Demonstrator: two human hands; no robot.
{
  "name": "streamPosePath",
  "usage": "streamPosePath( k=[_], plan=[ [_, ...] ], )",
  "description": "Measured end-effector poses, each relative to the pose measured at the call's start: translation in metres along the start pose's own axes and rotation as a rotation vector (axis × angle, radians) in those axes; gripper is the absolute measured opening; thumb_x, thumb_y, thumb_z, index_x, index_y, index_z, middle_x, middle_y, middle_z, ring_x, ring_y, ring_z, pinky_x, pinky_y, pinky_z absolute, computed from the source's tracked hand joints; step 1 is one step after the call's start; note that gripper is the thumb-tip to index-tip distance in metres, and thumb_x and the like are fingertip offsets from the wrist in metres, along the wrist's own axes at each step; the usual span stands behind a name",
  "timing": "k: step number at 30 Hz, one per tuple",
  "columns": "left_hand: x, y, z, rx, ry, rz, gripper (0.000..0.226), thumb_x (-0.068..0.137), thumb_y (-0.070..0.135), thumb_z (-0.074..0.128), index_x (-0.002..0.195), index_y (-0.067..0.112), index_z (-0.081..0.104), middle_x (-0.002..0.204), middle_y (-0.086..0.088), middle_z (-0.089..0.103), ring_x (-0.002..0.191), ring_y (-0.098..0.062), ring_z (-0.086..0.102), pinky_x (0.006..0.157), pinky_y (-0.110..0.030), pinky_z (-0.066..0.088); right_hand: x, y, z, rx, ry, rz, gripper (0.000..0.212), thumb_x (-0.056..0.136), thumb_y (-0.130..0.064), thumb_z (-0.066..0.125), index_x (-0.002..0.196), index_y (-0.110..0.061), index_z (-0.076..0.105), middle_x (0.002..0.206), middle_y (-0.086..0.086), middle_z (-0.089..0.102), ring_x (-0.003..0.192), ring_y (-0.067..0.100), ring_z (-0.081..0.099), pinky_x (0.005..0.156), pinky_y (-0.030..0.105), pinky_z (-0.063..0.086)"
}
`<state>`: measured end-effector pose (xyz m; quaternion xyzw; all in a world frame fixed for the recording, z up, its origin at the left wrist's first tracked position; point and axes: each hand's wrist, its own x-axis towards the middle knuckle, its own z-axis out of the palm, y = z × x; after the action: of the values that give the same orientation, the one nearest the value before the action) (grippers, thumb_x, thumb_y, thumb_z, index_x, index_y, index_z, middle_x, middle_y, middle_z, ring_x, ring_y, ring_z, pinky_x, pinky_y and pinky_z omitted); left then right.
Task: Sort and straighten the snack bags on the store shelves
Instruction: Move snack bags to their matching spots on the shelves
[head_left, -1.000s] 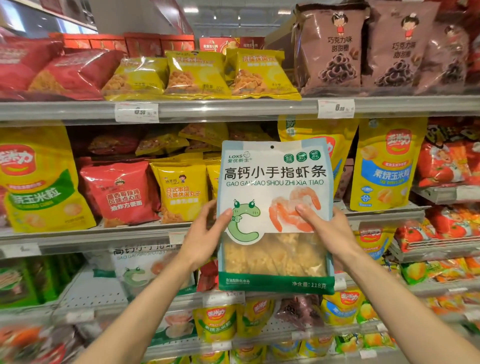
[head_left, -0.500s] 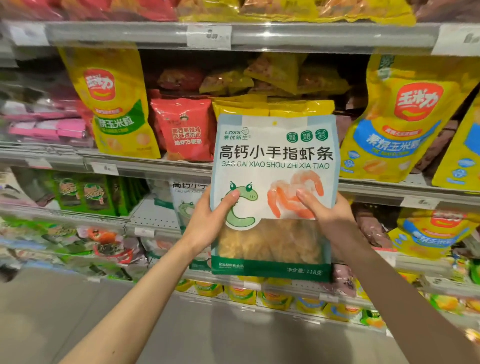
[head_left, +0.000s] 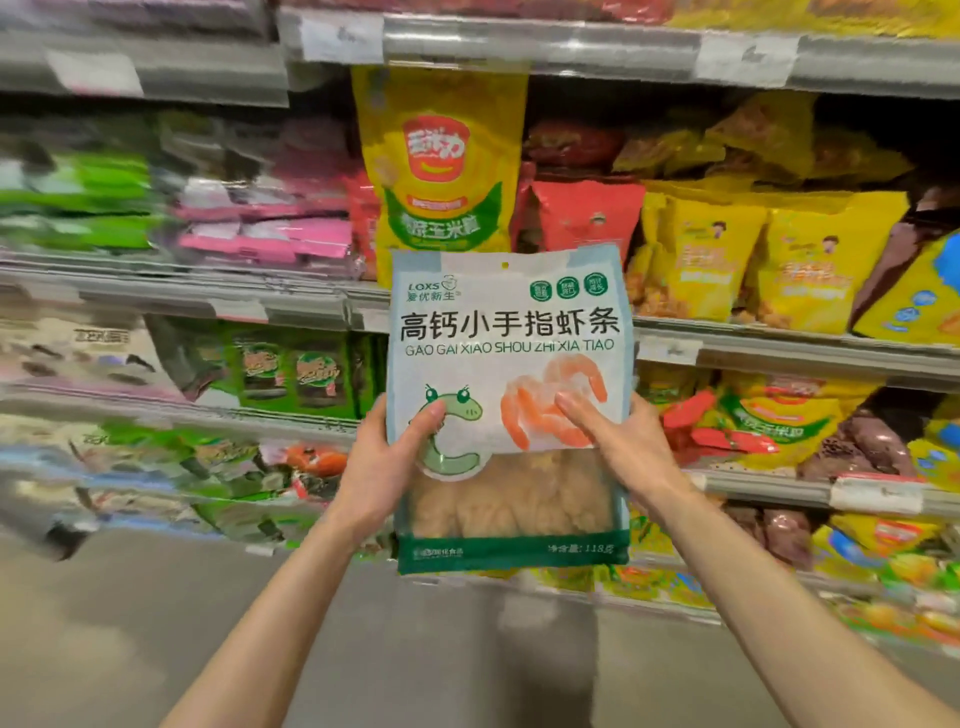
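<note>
I hold the shrimp-stick bag (head_left: 509, 364) upright in front of the shelves (head_left: 779, 345), clear of them. My left hand (head_left: 384, 467) and right hand (head_left: 618, 441) pinch its side edges, thumbs on its front.

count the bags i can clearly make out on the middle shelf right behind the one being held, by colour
Tall yellow bag with the red logo: 1
Red bag: 1
Yellow bags with a cartoon child, first and second: 2
Total: 4
The rest of that shelf is too blurred to count. The white shrimp stick bag in both hands is left out.
</note>
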<state>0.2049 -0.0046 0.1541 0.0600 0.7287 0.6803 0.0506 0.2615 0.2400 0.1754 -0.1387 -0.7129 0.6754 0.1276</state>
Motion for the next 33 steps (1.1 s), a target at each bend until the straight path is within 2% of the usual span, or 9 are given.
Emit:
streamPosePath(
  k=[3,7,11,16,20,24,27,31,33],
  plan=[
    [0.003,-0.011,-0.052,0.015,0.050,-0.031,0.022,0.093,0.036,0.070,0.113,0.035,0.062,0.104,0.017,0.076,0.090,0.006,0.072,0.083,-0.023,0.059,0.000,0.004,0.055,-0.050,-0.027,0.021,0.034,0.083,-0.039,0.081,0.112,-0.028,0.067,0.097,-0.016,0.074,0.086,-0.002,0.071,0.060,0.007,0.050],
    [0.014,-0.033,-0.097,0.004,0.096,-0.076,0.013,0.096,0.028,0.068,0.105,0.035,0.063,0.088,0.028,0.076,0.084,0.007,0.072,0.073,-0.015,0.057,0.013,0.020,0.109,-0.057,-0.089,0.084,0.036,0.081,-0.044,0.081,0.109,-0.031,0.064,0.104,-0.006,0.076,0.093,0.010,0.073,0.076,0.027,0.058],
    [0.029,-0.052,-0.123,0.023,0.104,-0.130,0.024,0.096,0.028,0.068,0.119,0.025,0.065,0.101,0.016,0.079,0.094,-0.006,0.075,0.072,-0.016,0.057,0.033,0.045,0.144,-0.016,-0.150,0.114,0.031,0.086,-0.034,0.081,0.113,-0.029,0.068,0.102,-0.001,0.079,0.098,0.020,0.077,0.087,0.041,0.060],
    [0.055,-0.068,-0.144,0.088,0.117,-0.213,0.028,0.096,0.030,0.067,0.123,0.023,0.065,0.107,0.009,0.079,0.098,-0.012,0.076,0.080,-0.025,0.060,0.054,0.077,0.175,-0.005,-0.180,0.158,0.020,0.090,-0.027,0.077,0.107,-0.033,0.068,0.092,-0.012,0.079,0.083,0.004,0.076,0.069,0.020,0.059],
    [0.072,-0.085,-0.160,0.092,0.131,-0.239,0.019,0.096,0.026,0.067,0.113,0.031,0.059,0.103,0.011,0.076,0.087,0.002,0.073,0.069,-0.013,0.056,0.067,0.097,0.198,-0.034,-0.272,0.199,0.026,0.090,-0.037,0.073,0.115,-0.040,0.064,0.101,-0.017,0.078,0.091,0.003,0.075,0.076,0.022,0.059],
    [0.092,-0.104,-0.179,0.126,0.084,-0.262,0.040,0.092,0.038,0.073,0.128,0.027,0.057,0.113,0.010,0.075,0.096,0.001,0.072,0.081,-0.018,0.057,0.076,0.109,0.217,-0.058,-0.183,0.298,0.053,0.080,-0.048,0.080,0.127,-0.032,0.061,0.111,-0.013,0.073,0.094,0.004,0.071,0.074,0.017,0.052],
    [0.111,-0.128,-0.191,0.137,0.011,-0.252,0.025,0.096,0.026,0.070,0.119,0.031,0.061,0.106,0.016,0.078,0.097,-0.001,0.073,0.077,-0.015,0.056,0.076,0.124,0.228,-0.028,-0.124,0.303,0.049,0.080,-0.038,0.081,0.124,-0.028,0.062,0.111,-0.007,0.075,0.102,0.010,0.073,0.075,0.014,0.057],
    [0.124,-0.153,-0.200,0.152,-0.163,-0.279,0.026,0.096,0.031,0.067,0.122,0.034,0.061,0.108,0.020,0.077,0.099,-0.003,0.074,0.083,-0.022,0.059,0.058,0.146,0.238,-0.021,-0.011,0.400,0.052,0.070,-0.049,0.079,0.117,-0.035,0.061,0.111,-0.003,0.075,0.102,0.014,0.073,0.087,0.032,0.059],
    [0.132,-0.161,-0.197,0.136,-0.225,-0.288,0.031,0.096,0.031,0.067,0.126,0.031,0.060,0.109,0.018,0.077,0.098,-0.002,0.074,0.079,-0.017,0.058,0.054,0.158,0.239,-0.013,0.044,0.445,0.059,0.067,-0.049,0.079,0.120,-0.030,0.063,0.109,0.000,0.077,0.099,0.020,0.075,0.089,0.038,0.059]
  ],
)
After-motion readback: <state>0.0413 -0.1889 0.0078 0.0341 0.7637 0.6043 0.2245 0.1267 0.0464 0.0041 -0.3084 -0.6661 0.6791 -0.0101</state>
